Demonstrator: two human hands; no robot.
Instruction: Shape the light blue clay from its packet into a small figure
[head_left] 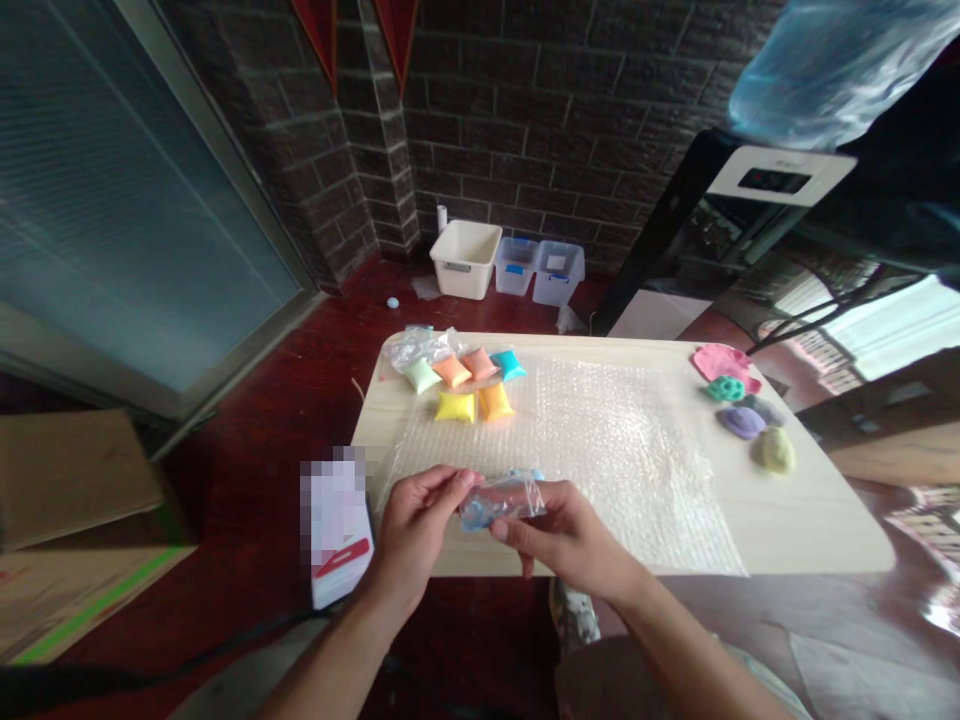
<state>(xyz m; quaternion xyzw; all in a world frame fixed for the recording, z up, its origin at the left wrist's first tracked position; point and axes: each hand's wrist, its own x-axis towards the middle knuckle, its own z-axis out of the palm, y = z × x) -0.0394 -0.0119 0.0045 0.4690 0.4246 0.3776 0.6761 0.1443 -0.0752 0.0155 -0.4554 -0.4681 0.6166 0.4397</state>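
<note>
Between my hands, above the table's near edge, is a small clear plastic packet [501, 500] with bits of light blue stuff in it. My left hand [420, 520] pinches its left end between thumb and fingers. The right end is gripped by my right hand [566, 535], thumb in front and fingers behind. Farther back lie several soft colored packets: a yellow packet [456, 407], an amber packet [496, 402], a pale green packet [423, 375], orange ones and a blue packet [508, 364]. Bubble wrap [600, 430] spreads beneath the hands and some packets.
Shaped clay-like lumps, including a pink piece [721, 362], a purple lump [742, 421] and a pale yellow lump [776, 451], sit on the table [817, 520] at right. Crumpled clear plastic [420, 345] lies at back left. Behind stand a white bin [465, 262] and a water dispenser [780, 175].
</note>
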